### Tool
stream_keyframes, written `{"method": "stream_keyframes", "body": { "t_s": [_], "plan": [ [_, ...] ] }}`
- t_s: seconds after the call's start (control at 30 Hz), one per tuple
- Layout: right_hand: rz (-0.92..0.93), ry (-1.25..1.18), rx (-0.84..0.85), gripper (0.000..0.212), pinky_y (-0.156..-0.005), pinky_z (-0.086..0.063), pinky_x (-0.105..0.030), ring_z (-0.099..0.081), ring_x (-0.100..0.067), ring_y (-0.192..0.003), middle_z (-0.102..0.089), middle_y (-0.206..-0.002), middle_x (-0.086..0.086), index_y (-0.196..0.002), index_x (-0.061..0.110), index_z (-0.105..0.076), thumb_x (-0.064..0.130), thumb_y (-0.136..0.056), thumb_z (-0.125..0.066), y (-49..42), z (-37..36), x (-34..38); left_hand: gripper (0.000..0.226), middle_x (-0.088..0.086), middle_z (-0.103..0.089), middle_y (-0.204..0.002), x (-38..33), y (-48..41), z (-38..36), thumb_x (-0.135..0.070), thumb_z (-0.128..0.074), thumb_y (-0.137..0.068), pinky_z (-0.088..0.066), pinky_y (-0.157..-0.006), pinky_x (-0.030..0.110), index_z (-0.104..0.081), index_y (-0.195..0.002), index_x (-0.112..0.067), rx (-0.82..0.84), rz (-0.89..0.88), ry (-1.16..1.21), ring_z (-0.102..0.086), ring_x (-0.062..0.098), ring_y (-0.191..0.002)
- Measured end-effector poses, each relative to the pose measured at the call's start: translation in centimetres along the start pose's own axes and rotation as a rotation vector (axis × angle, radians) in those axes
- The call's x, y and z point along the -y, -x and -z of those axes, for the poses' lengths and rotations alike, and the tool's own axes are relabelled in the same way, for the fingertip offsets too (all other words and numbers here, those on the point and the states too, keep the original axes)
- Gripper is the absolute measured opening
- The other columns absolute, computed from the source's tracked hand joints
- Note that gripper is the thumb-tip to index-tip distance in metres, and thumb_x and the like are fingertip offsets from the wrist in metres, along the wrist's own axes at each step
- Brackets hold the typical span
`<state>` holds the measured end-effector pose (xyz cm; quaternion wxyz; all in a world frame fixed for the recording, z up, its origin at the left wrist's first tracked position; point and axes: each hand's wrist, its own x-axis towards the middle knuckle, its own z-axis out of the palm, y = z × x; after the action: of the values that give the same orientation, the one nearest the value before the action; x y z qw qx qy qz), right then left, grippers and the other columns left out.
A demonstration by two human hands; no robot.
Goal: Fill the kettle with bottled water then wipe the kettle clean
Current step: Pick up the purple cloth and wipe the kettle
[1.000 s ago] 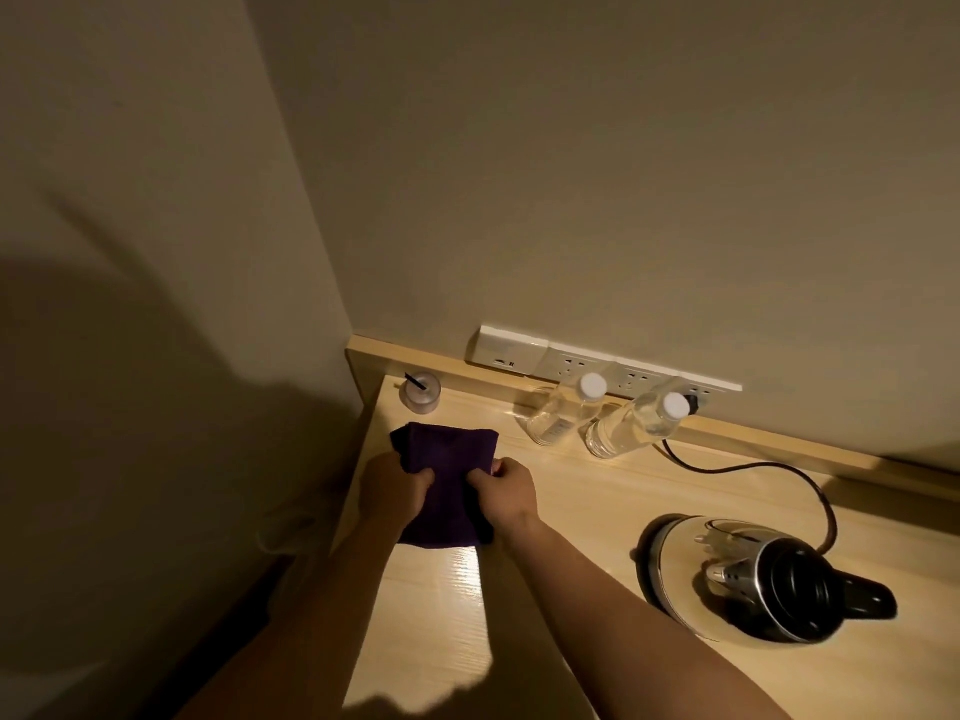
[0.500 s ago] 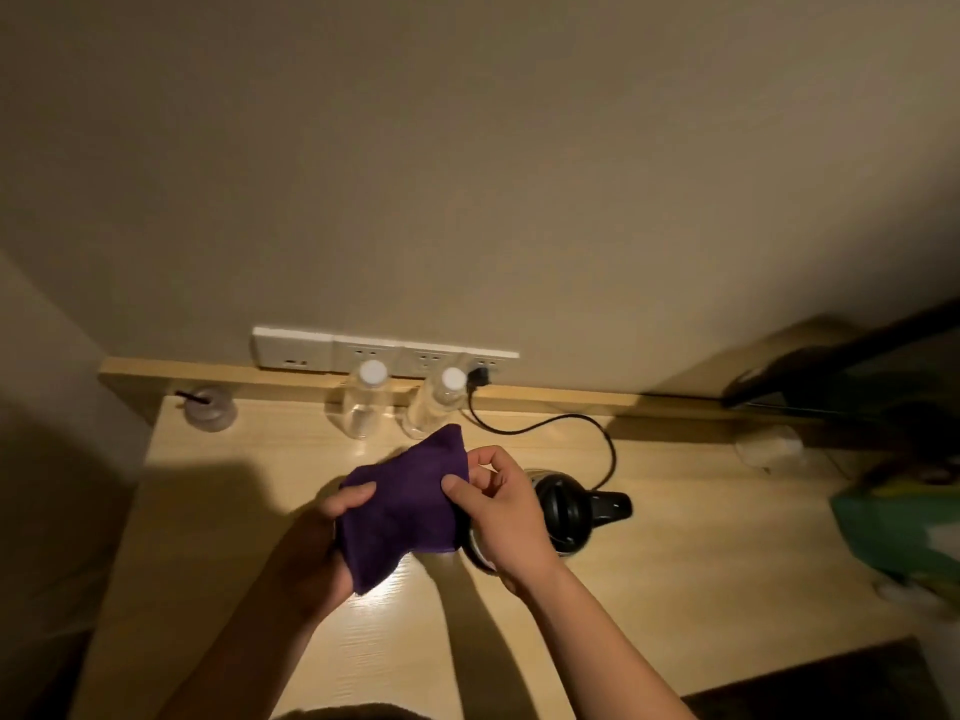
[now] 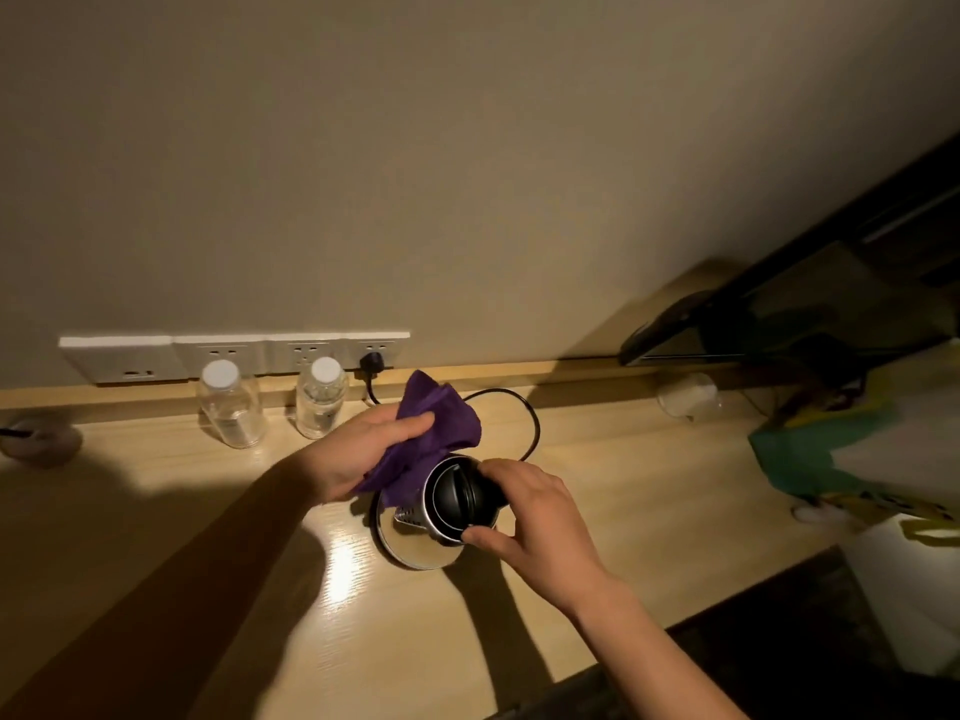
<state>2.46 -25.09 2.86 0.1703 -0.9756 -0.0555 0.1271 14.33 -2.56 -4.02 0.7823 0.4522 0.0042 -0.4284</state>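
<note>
A steel kettle with a black lid stands on the wooden desk. My right hand grips its right side, covering the handle. My left hand holds a purple cloth against the kettle's left side. Two clear water bottles with white caps, one further left and one beside it, stand upright by the wall behind my left hand.
A white socket strip runs along the wall, with the kettle's black cord plugged in. A small cup sits far left. A plastic-wrapped item, green bags and a dark screen are on the right.
Both hands lifted the purple cloth from the desk's left corner and carried it right to the kettle. My right hand let go of the cloth and took hold of the kettle.
</note>
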Motion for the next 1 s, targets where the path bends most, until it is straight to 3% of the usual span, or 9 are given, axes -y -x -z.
{"method": "stream_keyframes", "body": {
  "t_s": [0.1, 0.2, 0.33, 0.47, 0.63, 0.7, 0.8, 0.93, 1.0],
  "plan": [
    [0.015, 0.025, 0.018, 0.069, -0.107, -0.036, -0.026, -0.054, -0.012, -0.127, -0.060, -0.139, 0.011, -0.142, 0.030, -0.051, 0.056, -0.083, -0.076, -0.5, 0.2, -0.3, 0.040, 0.018, -0.077, -0.111, -2.3, -1.8, 0.9, -0.035, -0.091, -0.068, -0.062, -0.088, 0.042, -0.081, -0.102, -0.016, -0.042, -0.083, 0.072, -0.077, 0.029, -0.097],
    [0.019, 0.011, 0.050, 0.071, -0.108, -0.039, -0.031, -0.056, -0.014, -0.126, -0.060, -0.140, 0.010, -0.143, 0.028, -0.050, 0.055, -0.083, -0.077, -0.7, 0.3, -0.4, 0.039, 0.012, -0.079, -0.102, -4.6, -2.8, 1.7, -0.043, -0.086, -0.072, -0.059, -0.082, 0.036, -0.079, -0.101, -0.017, -0.048, -0.156, -0.104, -0.075, 0.026, -0.090],
    [0.019, 0.006, 0.065, 0.075, -0.108, -0.039, -0.031, -0.055, -0.015, -0.128, -0.060, -0.142, 0.009, -0.146, 0.028, -0.050, 0.057, -0.082, -0.077, -0.9, 0.4, -0.6, 0.040, -0.005, -0.075, -0.088, -2.7, -4.3, 0.9, -0.056, -0.065, -0.087, -0.052, -0.074, 0.025, -0.071, -0.103, -0.019, 0.221, 0.070, -0.598, -0.066, 0.018, -0.081],
    [0.015, 0.008, 0.068, 0.077, -0.109, -0.038, -0.030, -0.056, -0.017, -0.130, -0.060, -0.143, 0.007, -0.148, 0.025, -0.051, 0.061, -0.084, -0.074, -0.8, 0.2, -0.7, 0.049, 0.009, -0.077, -0.117, 0.6, -5.6, -0.2, -0.066, -0.068, -0.085, -0.057, -0.091, 0.037, -0.074, -0.114, -0.028, 0.365, 0.236, -0.502, -0.074, 0.027, -0.105],
    [0.004, -0.003, 0.071, 0.079, -0.110, -0.035, -0.029, -0.055, -0.021, -0.134, -0.061, -0.144, 0.000, -0.147, 0.018, -0.054, 0.063, -0.085, -0.072, -0.8, 0.3, -0.6, 0.045, 0.008, -0.080, -0.105, 0.4, -8.1, -1.4, -0.064, -0.074, -0.081, -0.061, -0.076, 0.031, -0.079, -0.105, -0.026, 0.365, 0.315, -0.547, -0.077, 0.023, -0.090],
    [-0.002, 0.003, 0.068, 0.079, -0.110, -0.036, -0.029, -0.056, -0.021, -0.133, -0.062, -0.144, 0.000, -0.146, 0.017, -0.054, 0.065, -0.085, -0.069, -0.8, 0.3, -0.5, 0.042, 0.008, -0.080, -0.102, 0.7, -8.4, -1.7, -0.062, -0.071, -0.084, -0.058, -0.080, 0.034, -0.078, -0.101, -0.025, 0.371, 0.293, -0.609, -0.076, 0.023, -0.089],
    [-0.009, 0.005, 0.068, 0.078, -0.110, -0.041, -0.034, -0.057, -0.021, -0.130, -0.062, -0.142, 0.002, -0.146, 0.018, -0.053, 0.067, -0.086, -0.066, -0.6, 0.2, -0.4, 0.032, 0.005, -0.080, -0.101, 1.4, -6.7, -0.7, -0.054, -0.067, -0.089, -0.057, -0.083, 0.030, -0.078, -0.100, -0.027, 0.314, 0.193, -0.506, -0.076, 0.019, -0.090],
    [-0.035, 0.006, 0.069, 0.077, -0.107, -0.046, -0.037, -0.057, -0.015, -0.127, -0.061, -0.140, 0.008, -0.146, 0.023, -0.051, 0.071, -0.087, -0.062, -0.5, 0.0, -0.1, 0.049, 0.017, -0.078, -0.110, 5.4, -2.1, 1.7, -0.049, -0.069, -0.082, -0.055, -0.098, 0.046, -0.072, -0.115, -0.012, -0.047, 0.130, -0.224, -0.072, 0.038, -0.107],
    [-0.043, 0.006, 0.064, 0.075, -0.103, -0.048, -0.037, -0.058, -0.014, -0.123, -0.062, -0.137, 0.009, -0.145, 0.024, -0.051, 0.070, -0.087, -0.064, -0.4, -0.1, 0.1, 0.046, 0.015, -0.079, -0.107, 7.8, 0.5, 1.9, -0.044, -0.065, -0.083, -0.055, -0.091, 0.040, -0.072, -0.114, -0.010, -0.133, 0.079, -0.081, -0.072, 0.037, -0.106]
  ]
}}
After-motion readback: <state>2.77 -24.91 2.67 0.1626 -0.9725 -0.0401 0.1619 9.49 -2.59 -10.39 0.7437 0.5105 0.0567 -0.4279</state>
